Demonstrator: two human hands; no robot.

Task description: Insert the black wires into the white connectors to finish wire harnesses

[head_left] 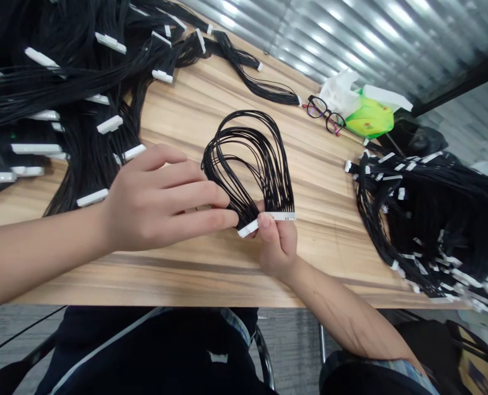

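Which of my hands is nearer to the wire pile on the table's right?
Right. Your right hand grips the looped wire bundle, left of the wire pile; your left hand is farther left, beside the bundle.

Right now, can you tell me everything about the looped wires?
The looped wires are many thin black strands, plastic-looking, with a white connector at each end. They arch away from the person, over the table. The right hand pinches both ends; the left hand is at their left side, contact unclear.
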